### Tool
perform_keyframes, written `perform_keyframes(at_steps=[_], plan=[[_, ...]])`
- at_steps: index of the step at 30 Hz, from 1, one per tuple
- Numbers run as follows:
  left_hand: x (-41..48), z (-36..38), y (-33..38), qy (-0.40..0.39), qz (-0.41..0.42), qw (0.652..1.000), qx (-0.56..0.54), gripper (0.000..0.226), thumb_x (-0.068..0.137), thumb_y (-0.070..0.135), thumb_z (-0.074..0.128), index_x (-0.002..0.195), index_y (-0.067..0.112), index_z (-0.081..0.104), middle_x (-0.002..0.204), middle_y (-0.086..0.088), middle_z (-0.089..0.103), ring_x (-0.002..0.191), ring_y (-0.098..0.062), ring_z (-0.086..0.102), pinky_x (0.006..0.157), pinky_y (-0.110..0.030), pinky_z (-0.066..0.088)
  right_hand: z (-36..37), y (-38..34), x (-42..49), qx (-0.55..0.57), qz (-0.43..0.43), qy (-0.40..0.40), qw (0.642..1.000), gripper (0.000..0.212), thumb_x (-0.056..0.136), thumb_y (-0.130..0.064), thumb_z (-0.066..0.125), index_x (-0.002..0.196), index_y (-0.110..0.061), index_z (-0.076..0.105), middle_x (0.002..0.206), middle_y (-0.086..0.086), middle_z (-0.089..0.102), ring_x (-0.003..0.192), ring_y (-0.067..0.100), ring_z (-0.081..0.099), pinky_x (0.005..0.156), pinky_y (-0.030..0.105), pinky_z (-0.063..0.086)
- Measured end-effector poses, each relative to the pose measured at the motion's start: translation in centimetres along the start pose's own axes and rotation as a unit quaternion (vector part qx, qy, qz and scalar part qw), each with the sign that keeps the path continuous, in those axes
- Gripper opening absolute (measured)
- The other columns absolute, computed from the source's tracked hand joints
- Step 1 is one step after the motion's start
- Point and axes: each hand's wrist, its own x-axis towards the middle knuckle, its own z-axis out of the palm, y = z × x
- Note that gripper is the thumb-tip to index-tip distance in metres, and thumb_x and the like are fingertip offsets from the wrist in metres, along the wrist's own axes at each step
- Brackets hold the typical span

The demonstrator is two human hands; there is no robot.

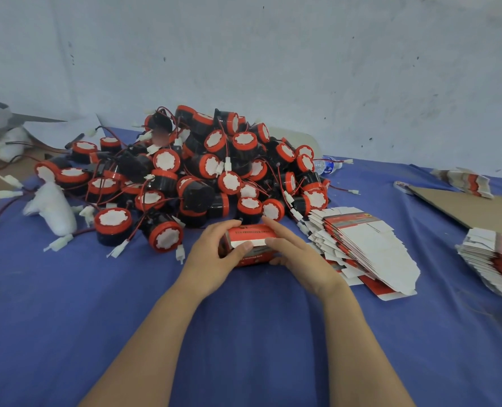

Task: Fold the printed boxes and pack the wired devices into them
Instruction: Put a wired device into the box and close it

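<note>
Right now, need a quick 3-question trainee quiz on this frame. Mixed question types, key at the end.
1. True or false: the left hand and the right hand both hold the same box.
2. The nearest stack of flat boxes lies: A) left of the hands, B) right of the hands, C) on top of the held box.
3. Fill in: the pile of devices shows black bodies with ____ rims.

Key: 1 true; 2 B; 3 red.
</note>
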Motion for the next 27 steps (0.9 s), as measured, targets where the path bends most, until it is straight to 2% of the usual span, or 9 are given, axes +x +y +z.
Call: perform_keyframes(at_steps=[5, 9, 11, 14, 16, 20, 22, 25, 27], plan=[[-0.15, 0.19, -0.02, 0.019, 0.034, 0.999, 0.032, 0.042, 0.090, 0.024, 0.065, 0.131, 0.026, 0.052, 0.124, 0.009, 0.047, 0.114, -0.007, 0.047, 0.096, -0.023, 0.044, 0.42, 0.19, 0.31, -0.049, -0.033, 0.040, 0.997, 0.037, 0.099, -0.026, 0.051, 0.135, -0.029, 0.048, 0.118, -0.019, 0.056, 0.095, -0.001, 0.057, 0.069, 0.011, 0.048], [-0.05, 0.29, 0.05, 0.044, 0.026, 0.998, 0.035, 0.036, 0.090, 0.030, 0.063, 0.125, 0.026, 0.055, 0.120, 0.008, 0.050, 0.107, -0.007, 0.051, 0.086, -0.017, 0.045, 0.53, 0.23, 0.27, -0.049, -0.041, 0.054, 0.997, 0.033, 0.096, -0.031, 0.053, 0.129, -0.033, 0.049, 0.113, -0.020, 0.058, 0.086, -0.011, 0.059, 0.067, 0.011, 0.049], [-0.04, 0.29, 0.07, 0.050, 0.022, 0.998, 0.036, 0.034, 0.091, 0.032, 0.062, 0.124, 0.025, 0.056, 0.119, 0.006, 0.051, 0.105, -0.010, 0.053, 0.083, -0.017, 0.046, 0.39, 0.17, 0.17, -0.049, -0.038, 0.044, 0.997, 0.036, 0.094, -0.032, 0.058, 0.129, -0.037, 0.050, 0.112, -0.023, 0.060, 0.088, -0.009, 0.060, 0.072, 0.016, 0.051], [-0.12, 0.29, 0.05, 0.042, 0.028, 0.998, 0.036, 0.032, 0.092, 0.028, 0.061, 0.124, 0.026, 0.057, 0.123, 0.005, 0.050, 0.108, -0.010, 0.052, 0.088, -0.021, 0.046, 0.39, 0.21, 0.20, -0.065, -0.047, 0.057, 0.995, 0.033, 0.094, -0.029, 0.059, 0.126, -0.036, 0.054, 0.112, -0.018, 0.062, 0.087, 0.003, 0.060, 0.070, 0.017, 0.051], [-0.12, 0.28, 0.04, 0.019, 0.030, 0.999, 0.034, 0.030, 0.094, 0.024, 0.058, 0.124, 0.030, 0.056, 0.128, 0.006, 0.046, 0.114, -0.009, 0.048, 0.087, -0.013, 0.043, 0.52, 0.22, 0.24, -0.067, -0.051, 0.072, 0.994, 0.026, 0.093, -0.026, 0.061, 0.117, -0.037, 0.059, 0.106, -0.019, 0.063, 0.082, 0.006, 0.057, 0.067, 0.015, 0.051], [-0.11, 0.20, 0.07, -0.034, 0.017, 0.999, 0.005, 0.035, 0.098, 0.016, 0.052, 0.111, 0.048, 0.050, 0.136, 0.008, 0.036, 0.118, -0.006, 0.039, 0.079, -0.003, 0.038, 0.51, 0.06, 0.24, -0.037, -0.040, 0.056, 0.997, 0.025, 0.092, -0.019, 0.062, 0.101, -0.042, 0.068, 0.096, -0.025, 0.066, 0.075, -0.004, 0.058, 0.066, 0.015, 0.050], [-0.09, 0.18, 0.15, -0.051, 0.007, 0.999, -0.011, 0.041, 0.099, 0.012, 0.047, 0.107, 0.052, 0.048, 0.141, 0.008, 0.032, 0.123, -0.007, 0.036, 0.083, -0.006, 0.039, 0.40, 0.09, 0.27, -0.005, -0.027, 0.046, 0.999, 0.024, 0.092, -0.020, 0.061, 0.099, -0.040, 0.072, 0.095, -0.019, 0.069, 0.073, -0.002, 0.059, 0.068, 0.018, 0.049], [-0.02, 0.10, 0.26, -0.065, -0.014, 0.998, -0.024, 0.041, 0.100, 0.010, 0.041, 0.113, 0.047, 0.051, 0.151, 0.007, 0.026, 0.135, -0.011, 0.030, 0.100, -0.022, 0.040, 0.40, 0.09, 0.35, 0.034, 0.002, 0.048, 0.998, 0.020, 0.095, -0.028, 0.057, 0.097, -0.036, 0.075, 0.079, -0.015, 0.067, 0.065, 0.003, 0.052, 0.068, 0.020, 0.049], [-0.06, 0.02, 0.45, -0.071, -0.033, 0.996, -0.030, 0.040, 0.100, 0.012, 0.040, 0.112, 0.049, 0.052, 0.155, 0.009, 0.022, 0.139, -0.011, 0.025, 0.103, -0.028, 0.038, 0.47, 0.13, 0.51, 0.040, 0.018, 0.058, 0.997, 0.021, 0.097, -0.030, 0.055, 0.095, -0.034, 0.075, 0.073, -0.015, 0.065, 0.065, 0.005, 0.051, 0.068, 0.021, 0.050]])
